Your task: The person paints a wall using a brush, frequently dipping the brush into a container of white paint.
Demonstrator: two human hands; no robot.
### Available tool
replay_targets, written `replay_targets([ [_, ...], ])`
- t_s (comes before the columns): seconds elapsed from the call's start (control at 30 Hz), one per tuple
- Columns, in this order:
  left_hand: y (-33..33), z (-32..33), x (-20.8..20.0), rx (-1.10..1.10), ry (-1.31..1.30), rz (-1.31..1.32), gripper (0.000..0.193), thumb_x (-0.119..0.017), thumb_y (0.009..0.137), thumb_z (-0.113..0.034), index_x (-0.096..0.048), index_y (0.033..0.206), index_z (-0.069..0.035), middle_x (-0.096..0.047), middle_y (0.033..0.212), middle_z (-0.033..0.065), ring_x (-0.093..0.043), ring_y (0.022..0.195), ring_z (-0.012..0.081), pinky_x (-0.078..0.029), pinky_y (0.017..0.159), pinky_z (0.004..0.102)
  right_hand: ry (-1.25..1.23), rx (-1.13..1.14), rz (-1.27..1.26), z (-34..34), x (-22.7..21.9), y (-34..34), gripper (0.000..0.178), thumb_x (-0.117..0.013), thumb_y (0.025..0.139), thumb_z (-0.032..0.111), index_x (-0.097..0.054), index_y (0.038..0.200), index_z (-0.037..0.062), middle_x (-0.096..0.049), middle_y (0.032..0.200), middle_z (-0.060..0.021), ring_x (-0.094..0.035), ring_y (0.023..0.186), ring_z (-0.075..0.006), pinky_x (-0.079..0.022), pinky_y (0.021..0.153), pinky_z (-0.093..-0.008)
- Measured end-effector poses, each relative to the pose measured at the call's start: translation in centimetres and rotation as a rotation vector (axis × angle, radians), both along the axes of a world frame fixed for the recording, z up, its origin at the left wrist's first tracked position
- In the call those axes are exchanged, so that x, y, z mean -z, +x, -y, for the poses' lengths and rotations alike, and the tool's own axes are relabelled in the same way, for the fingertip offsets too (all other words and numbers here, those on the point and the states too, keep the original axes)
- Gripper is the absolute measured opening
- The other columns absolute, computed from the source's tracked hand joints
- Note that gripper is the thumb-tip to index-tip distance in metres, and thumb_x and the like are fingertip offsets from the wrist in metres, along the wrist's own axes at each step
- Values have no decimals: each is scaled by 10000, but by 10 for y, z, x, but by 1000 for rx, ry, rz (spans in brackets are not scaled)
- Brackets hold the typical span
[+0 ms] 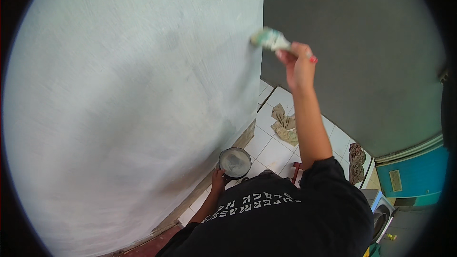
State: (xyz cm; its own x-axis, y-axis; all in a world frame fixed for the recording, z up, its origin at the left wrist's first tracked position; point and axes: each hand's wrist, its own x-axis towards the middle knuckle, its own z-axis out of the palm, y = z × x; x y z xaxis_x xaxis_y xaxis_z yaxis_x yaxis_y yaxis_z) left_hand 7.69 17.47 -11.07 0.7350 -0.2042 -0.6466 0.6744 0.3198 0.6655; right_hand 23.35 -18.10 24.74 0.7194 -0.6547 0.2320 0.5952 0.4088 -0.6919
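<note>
Pale-green smears coat the brush (270, 39) my right hand (300, 64) pinches by the white wall (143, 76); overshooting could streak the grey surface (362, 57); tilting the pail (235, 163) my left hand (218, 177) grips could spill it.

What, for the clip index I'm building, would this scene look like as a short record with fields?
Right hand: raised, holding a paintbrush
Brush: slightly blurred, at the pale wall's edge; contact unclear
Left hand: low, holding a dark round container
Contents: greyish-white
Floor: white tiles
Cloths: beige one, brown one farther right
Right side: dark grey surface
</note>
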Motion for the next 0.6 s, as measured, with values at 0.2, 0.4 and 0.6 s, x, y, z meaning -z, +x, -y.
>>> replay_targets([
  [0.2,-3,7,-14,-20,20,53,311,-537,875,-208,-459,1126,-41,-551,1076,134,-634,922,282,-549,767,414,79,-74,182,-16,-58,5,192,-531,887,30,-493,1049,-65,-608,947,-192,-677,831,-301,-593,749,-368],
  [0.4,-12,11,-3,-134,-8,61,284,-543,877,-198,-461,1102,-45,-548,1053,134,-635,915,280,-554,760,407,217,-63,26,-34,39,10,237,-533,876,18,-493,1090,-74,-608,972,-187,-670,841,-295,-584,768,-374],
  [0.6,-26,29,7,-237,-42,4,260,-544,882,-194,-464,1081,-47,-552,1010,122,-643,860,273,-573,704,390,336,-242,-28,-47,57,-12,269,-474,873,36,-487,1112,-87,-554,1108,-223,-612,1006,-307,-547,907,-368],
])
